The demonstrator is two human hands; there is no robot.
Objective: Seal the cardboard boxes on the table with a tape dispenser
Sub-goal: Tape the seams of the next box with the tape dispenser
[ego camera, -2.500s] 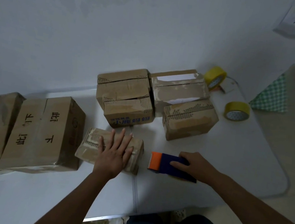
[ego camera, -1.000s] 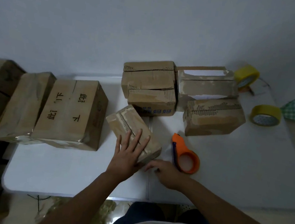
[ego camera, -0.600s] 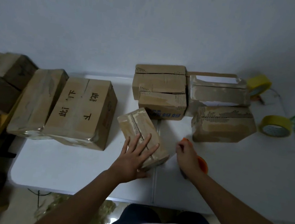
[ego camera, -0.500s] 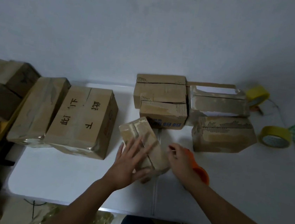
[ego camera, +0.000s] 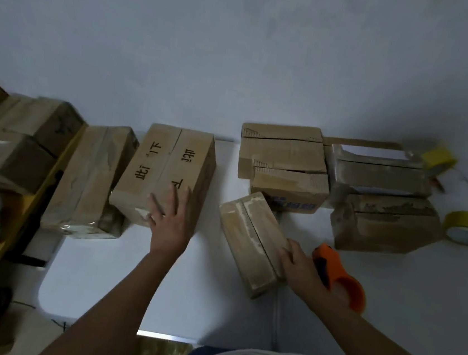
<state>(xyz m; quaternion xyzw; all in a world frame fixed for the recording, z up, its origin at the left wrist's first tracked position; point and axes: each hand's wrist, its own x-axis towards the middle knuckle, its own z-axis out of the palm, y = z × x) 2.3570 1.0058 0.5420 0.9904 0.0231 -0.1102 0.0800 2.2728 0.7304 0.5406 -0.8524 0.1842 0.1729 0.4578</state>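
On the white table (ego camera: pixel 388 297), the left hand (ego camera: pixel 170 222) lies flat on the marked box (ego camera: pixel 166 175). The right hand (ego camera: pixel 301 268), seemingly loosely curled, touches the small box (ego camera: pixel 252 237) at centre frame; nudged, the orange tape dispenser (ego camera: pixel 341 274) beside it could slide away.

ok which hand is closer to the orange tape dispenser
Right. The right hand lies just beside the orange tape dispenser, touching the small box. The left hand is far off on the marked box.
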